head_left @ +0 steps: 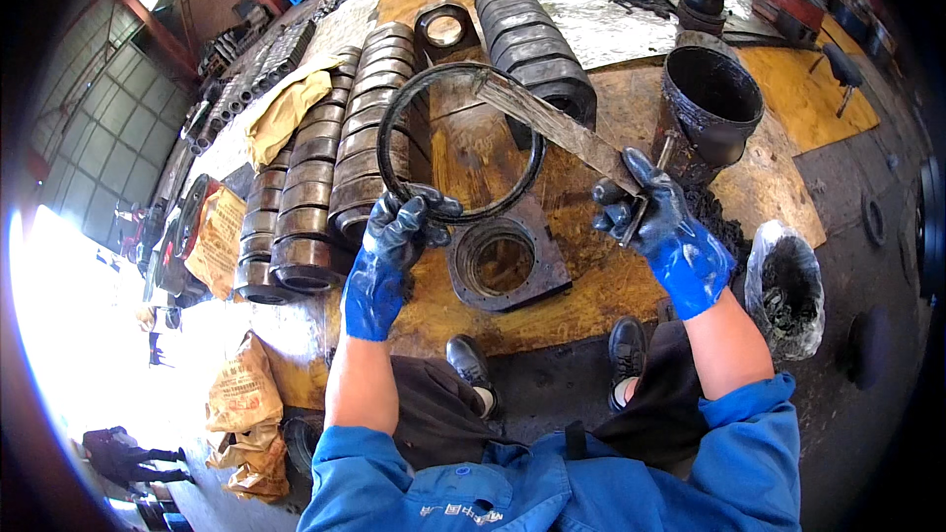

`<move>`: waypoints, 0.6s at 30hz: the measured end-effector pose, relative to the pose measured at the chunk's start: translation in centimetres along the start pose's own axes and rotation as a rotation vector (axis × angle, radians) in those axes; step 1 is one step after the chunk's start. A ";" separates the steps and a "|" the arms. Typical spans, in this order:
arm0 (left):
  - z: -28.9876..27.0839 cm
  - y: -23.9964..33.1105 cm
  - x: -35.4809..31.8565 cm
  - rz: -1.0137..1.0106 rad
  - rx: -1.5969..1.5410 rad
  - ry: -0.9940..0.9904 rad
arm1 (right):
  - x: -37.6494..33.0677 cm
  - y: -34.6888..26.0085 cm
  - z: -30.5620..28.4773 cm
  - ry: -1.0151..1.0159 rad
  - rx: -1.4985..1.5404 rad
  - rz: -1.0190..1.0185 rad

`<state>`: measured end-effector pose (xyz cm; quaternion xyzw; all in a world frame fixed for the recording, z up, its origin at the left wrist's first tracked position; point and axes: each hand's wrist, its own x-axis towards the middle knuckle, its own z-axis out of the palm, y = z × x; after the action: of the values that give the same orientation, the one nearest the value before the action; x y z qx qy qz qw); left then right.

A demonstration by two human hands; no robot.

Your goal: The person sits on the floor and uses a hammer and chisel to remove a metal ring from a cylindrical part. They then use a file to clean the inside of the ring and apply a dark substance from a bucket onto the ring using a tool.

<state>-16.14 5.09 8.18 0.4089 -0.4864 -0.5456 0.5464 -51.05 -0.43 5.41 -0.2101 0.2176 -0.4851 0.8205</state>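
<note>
My left hand point(396, 251), in a blue rubber glove smeared black, is closed on the lower edge of a large thin black ring point(386, 133), which it holds up. My right hand point(675, 236), gloved alike, grips a flat worn wooden slat point(572, 138); a narrow metal piece point(634, 222) shows by its fingers. The slat's far end lies across the inside of the ring, near its upper edge; whether they touch I cannot tell. Below the ring, a square metal block point(552, 281) with a round bore rests on the stained board.
Rows of stacked dark metal rings point(315, 192) lie at left, another row point(522, 34) behind. At right stand a grimy black bucket point(714, 103) and a clear plastic bag point(785, 286) with dark scraps. Brown paper sacks point(246, 394) lie at lower left. A person point(128, 458) is farther left.
</note>
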 end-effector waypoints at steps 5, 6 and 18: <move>0.3 1.7 -1.1 -0.114 0.099 -0.112 | -0.6 -1.5 0.1 -0.048 -0.250 -0.027; 0.7 2.0 -1.3 -0.158 0.136 -0.109 | -0.8 -1.8 -0.1 -0.069 -0.298 -0.015; 0.2 1.2 -0.9 -0.304 0.272 -0.204 | -1.5 -1.4 0.5 -0.201 -0.635 0.105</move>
<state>-16.08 6.07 9.33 0.4899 -0.5412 -0.5896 0.3457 -52.42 0.37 6.78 -0.4904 0.2865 -0.3272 0.7552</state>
